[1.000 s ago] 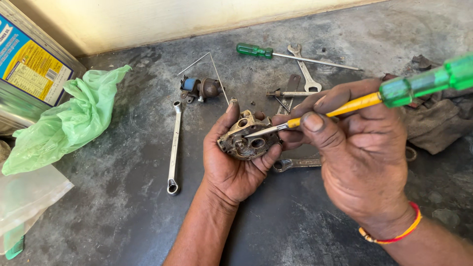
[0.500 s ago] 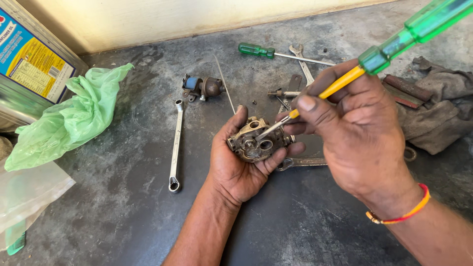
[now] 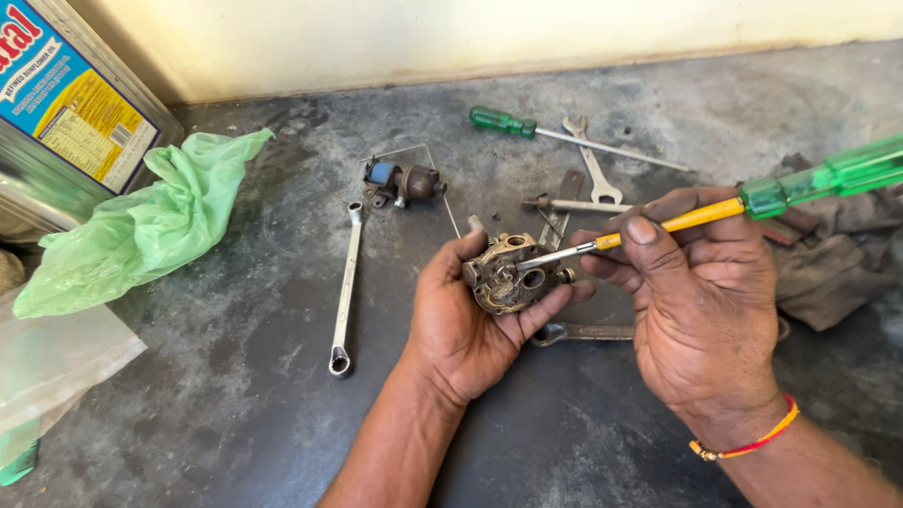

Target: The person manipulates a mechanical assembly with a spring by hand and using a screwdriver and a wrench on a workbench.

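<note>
I'm cradling the small brass carburettor body [image 3: 513, 275] in my left hand [image 3: 461, 325], its grip closed around it above the desk [image 3: 235, 395], while my right hand [image 3: 701, 310] is pinching the green-handled screwdriver [image 3: 752, 199], tip on the part.

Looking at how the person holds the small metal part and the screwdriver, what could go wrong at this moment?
1. The left hand cups the small metal part in its bare palm while the right hand aims the screwdriver tip into it; a slip could probably stab the palm or fingers.
2. The part is held in the air above the dirty dark surface, so a loosened screw might drop and get lost among the tools there.
</note>
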